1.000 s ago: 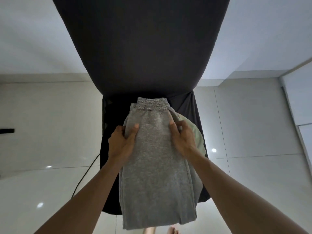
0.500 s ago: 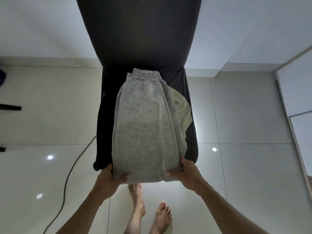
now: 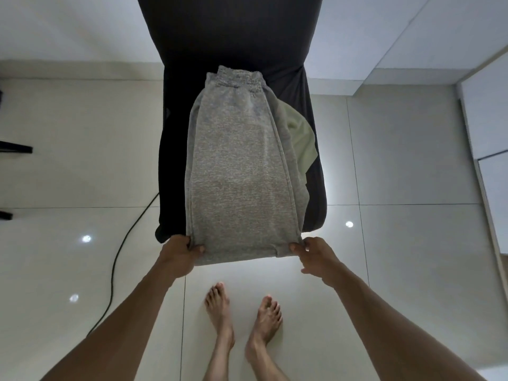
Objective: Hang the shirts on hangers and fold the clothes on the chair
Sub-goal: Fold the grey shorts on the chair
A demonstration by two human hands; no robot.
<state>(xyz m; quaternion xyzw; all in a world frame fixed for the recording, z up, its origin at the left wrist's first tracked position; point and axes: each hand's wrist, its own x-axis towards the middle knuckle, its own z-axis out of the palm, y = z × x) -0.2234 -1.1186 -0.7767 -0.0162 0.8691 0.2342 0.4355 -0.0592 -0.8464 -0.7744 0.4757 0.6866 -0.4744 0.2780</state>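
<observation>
Grey sweatpants (image 3: pixel 239 166) lie lengthwise on the seat of a dark fabric-covered chair (image 3: pixel 233 37), waistband toward the backrest, legs folded together. My left hand (image 3: pixel 180 253) pinches the left corner of the hem, which hangs past the seat's front edge. My right hand (image 3: pixel 313 255) pinches the right corner of the same hem. A pale green garment (image 3: pixel 301 136) peeks out from under the pants on the right side of the seat.
Glossy pale floor tiles surround the chair. A black cable (image 3: pixel 118 259) runs across the floor at the left. My bare feet (image 3: pixel 242 320) stand just in front of the chair. White cabinet fronts (image 3: pixel 492 149) line the right edge.
My hands slid from the upper part of the pants down to the hem and now hold its two corners. The view tilted down, so my feet show.
</observation>
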